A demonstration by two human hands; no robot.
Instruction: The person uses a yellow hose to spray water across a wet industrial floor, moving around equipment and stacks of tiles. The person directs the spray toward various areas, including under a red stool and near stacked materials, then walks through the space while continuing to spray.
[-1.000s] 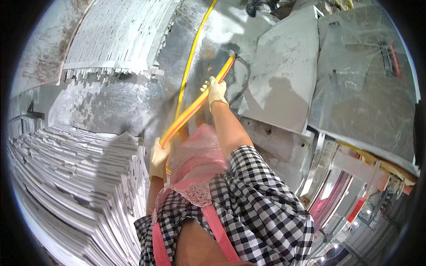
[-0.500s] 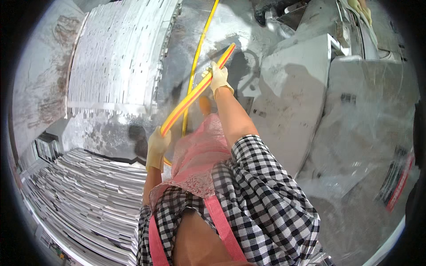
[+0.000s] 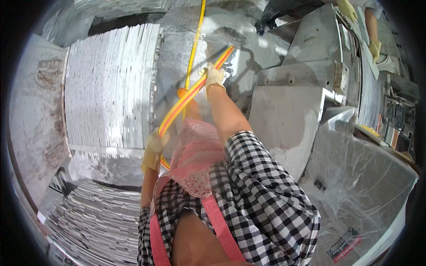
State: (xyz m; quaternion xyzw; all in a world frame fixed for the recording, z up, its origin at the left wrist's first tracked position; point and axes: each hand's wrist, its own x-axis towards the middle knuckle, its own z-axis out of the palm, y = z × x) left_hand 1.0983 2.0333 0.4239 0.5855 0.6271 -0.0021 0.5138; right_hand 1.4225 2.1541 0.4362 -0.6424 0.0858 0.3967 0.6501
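Observation:
A yellow hose [image 3: 183,103] with a red stripe runs slantwise in front of me, its free end pointing to the far right. My right hand [image 3: 214,76], in a pale rubber glove, is closed round it a short way behind that end. Lower down and to the left, my gloved left hand [image 3: 155,144] grips the same hose near my pink apron [image 3: 197,150]. A further loop of hose shows beside my left wrist. Another yellow length [image 3: 195,48] lies along the wet floor [image 3: 177,35] and runs away from me.
Left stands a tight stack of pale slabs [image 3: 108,88], with a second stack [image 3: 95,226] nearer me. Light panels [image 3: 286,128] and a plastic-wrapped block [image 3: 355,173] fill the right. A co-worker's gloved hand [image 3: 375,48] shows at the upper right.
My view has shifted, bringing more of the right side and the co-worker's arm into sight. Both hands keep hold of the hose; an orange shoe tip now shows farther left beside it.

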